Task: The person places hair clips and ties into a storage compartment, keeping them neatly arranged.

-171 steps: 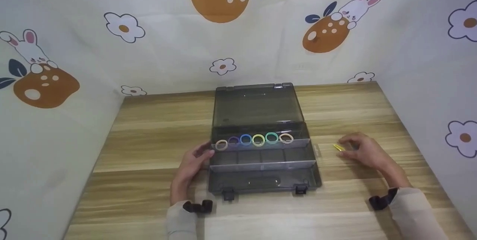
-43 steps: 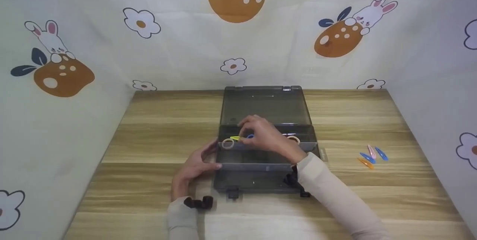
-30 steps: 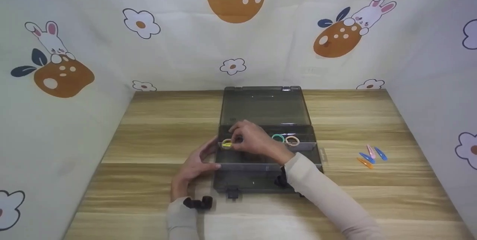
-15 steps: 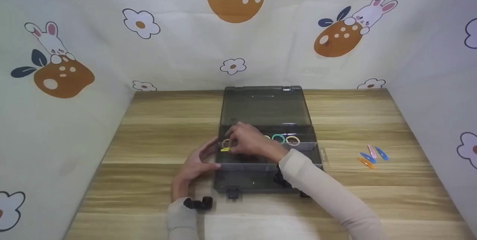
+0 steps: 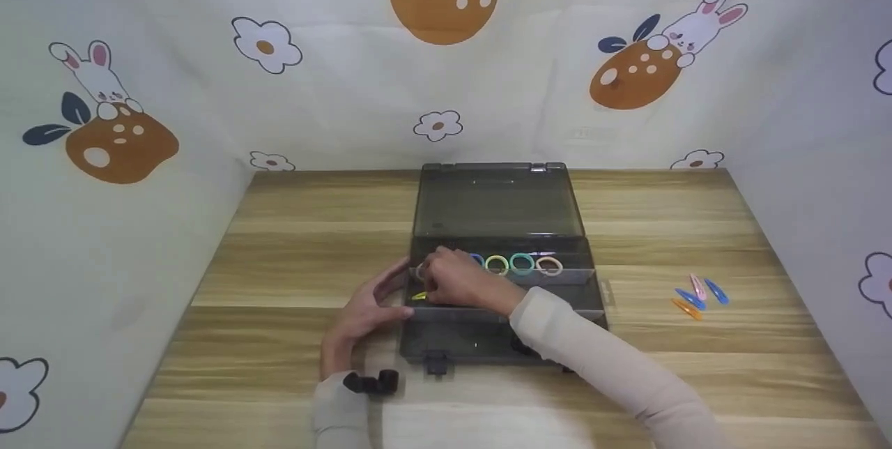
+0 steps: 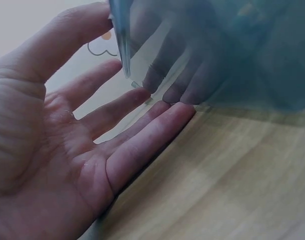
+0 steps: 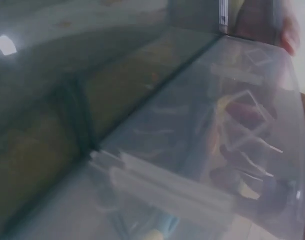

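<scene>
A dark see-through compartment box (image 5: 498,198) stands with its lid raised at the back. My right hand (image 5: 463,282) reaches into the left end of its middle row and pinches a yellow snap hair clip (image 5: 419,295). Fingers hide part of the clip. My left hand (image 5: 364,309) rests against the box's left side; in the left wrist view its fingers (image 6: 137,147) lie nearly straight along the wall. Coloured hair ties, among them a yellow hair tie (image 5: 497,265) and a green hair tie (image 5: 523,264), sit in the back row, the left ones partly covered by my right hand.
Right of the box, a pink hair clip (image 5: 697,286), an orange hair clip (image 5: 687,308) and two blue clips lie on the wooden table (image 5: 648,226). Clear dividers (image 7: 192,130) rise between the box's rows. A patterned cloth (image 5: 334,100) encloses the table's back and sides.
Several clips have appeared on the table at right. My right hand has carried the yellow clip over the back row, then forward and down into the middle row. My left hand stays at the box.
</scene>
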Motion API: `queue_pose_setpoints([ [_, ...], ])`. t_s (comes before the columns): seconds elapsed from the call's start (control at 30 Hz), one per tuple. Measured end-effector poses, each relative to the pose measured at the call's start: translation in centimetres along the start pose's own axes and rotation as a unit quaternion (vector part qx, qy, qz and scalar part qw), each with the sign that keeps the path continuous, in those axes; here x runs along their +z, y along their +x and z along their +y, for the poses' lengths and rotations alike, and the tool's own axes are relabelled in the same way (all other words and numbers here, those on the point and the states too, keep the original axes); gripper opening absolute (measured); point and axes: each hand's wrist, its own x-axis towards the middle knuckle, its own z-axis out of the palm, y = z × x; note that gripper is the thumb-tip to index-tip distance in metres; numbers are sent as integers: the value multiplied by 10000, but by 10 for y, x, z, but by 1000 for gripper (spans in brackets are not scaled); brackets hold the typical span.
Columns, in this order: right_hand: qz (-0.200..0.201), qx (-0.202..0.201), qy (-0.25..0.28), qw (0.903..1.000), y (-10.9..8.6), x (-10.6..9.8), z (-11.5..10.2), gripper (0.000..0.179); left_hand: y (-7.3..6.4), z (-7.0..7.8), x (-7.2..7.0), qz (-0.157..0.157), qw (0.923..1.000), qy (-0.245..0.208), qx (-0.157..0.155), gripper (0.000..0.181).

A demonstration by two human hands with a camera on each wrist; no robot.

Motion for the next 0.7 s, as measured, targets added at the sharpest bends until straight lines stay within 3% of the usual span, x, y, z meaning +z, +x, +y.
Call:
queue_pose_setpoints([
  [0.13, 149, 84, -447, 9989, -1, 4, 0, 8, 2, 1, 1, -63, 9999, -35, 73, 91],
  [0.33, 70, 124, -398, 9991, -1, 3, 4, 10, 3, 0, 0, -144, 9998, 26, 136, 89],
  [0.53, 78, 92, 586, 9982, -3, -16, 7, 18, 3, -2, -1, -189, 9997, 103, 99, 88],
  [0.7, 501, -8, 1598, 9859, -8, -44, 1, 15, 1, -2, -1, -136, 9998, 85, 71, 88],
])
